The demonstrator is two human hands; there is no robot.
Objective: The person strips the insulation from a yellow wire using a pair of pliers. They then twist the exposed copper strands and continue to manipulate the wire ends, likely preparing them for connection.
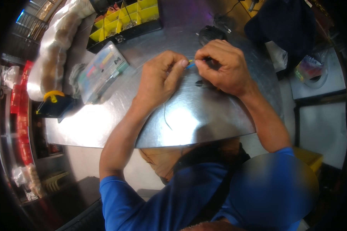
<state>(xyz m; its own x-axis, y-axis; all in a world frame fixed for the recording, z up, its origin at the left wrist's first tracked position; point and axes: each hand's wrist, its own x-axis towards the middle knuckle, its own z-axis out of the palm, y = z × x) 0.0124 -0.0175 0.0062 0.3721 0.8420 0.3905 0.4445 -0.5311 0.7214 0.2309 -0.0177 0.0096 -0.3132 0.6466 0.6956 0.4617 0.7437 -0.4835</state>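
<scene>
Over the metal table (104,127), both hands are raised close together with their fingertips pinched. Between them stretches a small thin piece in yellow and blue (190,64) that looks like wire ends. My left hand (158,77) pinches its left side between thumb and forefinger. At its right side, my right hand (225,67) is closed with thumb and fingertips together. A thin pale strand (165,115) hangs below the left hand toward the tabletop. Under the right hand lies a small dark object (199,83), too small to name.
Left of my hands lies a clear plastic case (102,73) with coloured contents. Behind it stands a black organizer with yellow compartments (127,21). A coiled black cable (212,34) rests beyond my right hand. Dark cloth (283,30) is at the right, wrapped rolls (54,50) at the left.
</scene>
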